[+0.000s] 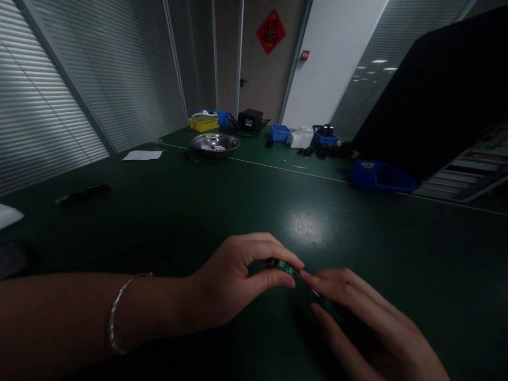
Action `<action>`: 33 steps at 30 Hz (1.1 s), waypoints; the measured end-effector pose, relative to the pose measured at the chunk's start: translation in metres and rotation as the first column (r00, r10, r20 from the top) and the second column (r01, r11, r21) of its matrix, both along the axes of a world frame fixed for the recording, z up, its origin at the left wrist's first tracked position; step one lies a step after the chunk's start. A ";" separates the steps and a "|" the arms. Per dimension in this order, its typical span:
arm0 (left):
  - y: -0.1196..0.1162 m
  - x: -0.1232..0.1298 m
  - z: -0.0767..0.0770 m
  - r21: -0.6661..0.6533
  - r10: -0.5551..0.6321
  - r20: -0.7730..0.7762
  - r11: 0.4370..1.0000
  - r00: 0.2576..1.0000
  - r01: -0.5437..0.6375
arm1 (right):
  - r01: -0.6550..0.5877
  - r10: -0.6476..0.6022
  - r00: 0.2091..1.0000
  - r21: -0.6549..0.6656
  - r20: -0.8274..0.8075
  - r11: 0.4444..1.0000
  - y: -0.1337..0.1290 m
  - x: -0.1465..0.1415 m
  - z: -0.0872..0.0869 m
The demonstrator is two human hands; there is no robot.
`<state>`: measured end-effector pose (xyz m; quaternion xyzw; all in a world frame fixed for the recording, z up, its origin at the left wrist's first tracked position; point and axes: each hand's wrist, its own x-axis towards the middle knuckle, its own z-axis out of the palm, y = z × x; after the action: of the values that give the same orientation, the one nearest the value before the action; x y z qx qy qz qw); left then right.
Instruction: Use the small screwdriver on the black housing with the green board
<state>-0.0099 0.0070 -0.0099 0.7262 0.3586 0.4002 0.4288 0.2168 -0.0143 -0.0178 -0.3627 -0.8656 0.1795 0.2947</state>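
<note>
My left hand [234, 280] pinches a small green circuit board [284, 266] between thumb and forefinger, above the dark green tabletop. Part of the board is hidden by those fingers. At its right end, my right hand [365, 317] closes around a thin tool with a metal shaft [315, 291]. The shaft runs between the two hands, its tip close to the board. What looks like a dark handle lies in shadow between the right thumb and forefinger, so the tool's exact kind is unclear. A silvery bangle circles my left wrist.
A metal bowl [215, 145] with small things inside stands farther back. White paper [142, 155] and dark strip-like parts [82, 195] lie at left. Behind are a yellow bin [203, 125], blue bins [280, 133] and a black box [251, 119]. A large dark panel [432, 90] looms at right.
</note>
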 end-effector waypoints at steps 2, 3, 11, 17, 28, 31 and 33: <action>0.000 0.000 -0.001 -0.088 -0.010 0.025 0.996 1.000 0.012 | -0.003 0.003 1.000 -0.016 -0.020 1.000 0.000 -0.001 0.000; 0.001 0.001 -0.001 -0.149 -0.018 0.056 0.988 0.998 0.026 | 0.011 -0.012 0.999 -0.021 -0.035 1.000 0.001 -0.001 0.000; 0.001 0.006 -0.003 -0.428 -0.005 0.316 0.892 0.949 0.147 | 0.008 -0.009 0.997 -0.007 -0.078 1.000 0.000 -0.002 -0.001; 0.002 0.002 -0.003 -0.315 -0.023 0.221 0.944 0.975 0.094 | 0.075 -0.079 0.991 -0.044 -0.110 0.996 -0.001 0.000 0.000; -0.003 0.003 0.010 0.185 -0.288 -0.450 0.896 0.845 0.404 | 0.097 -0.106 0.984 -0.070 -0.144 0.993 -0.002 -0.002 0.001; -0.004 0.002 0.010 0.186 -0.282 -0.411 0.905 0.867 0.383 | 0.081 -0.091 0.986 -0.076 -0.137 0.994 0.000 0.000 -0.001; -0.005 0.001 0.009 0.185 -0.247 -0.369 0.925 0.896 0.331 | 0.066 -0.076 0.988 -0.077 -0.133 0.995 0.000 0.000 -0.001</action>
<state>-0.0085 0.0018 -0.0005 0.8765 0.2624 0.2413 0.3234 0.2173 -0.0144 -0.0188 -0.3909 -0.8230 0.2244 0.3456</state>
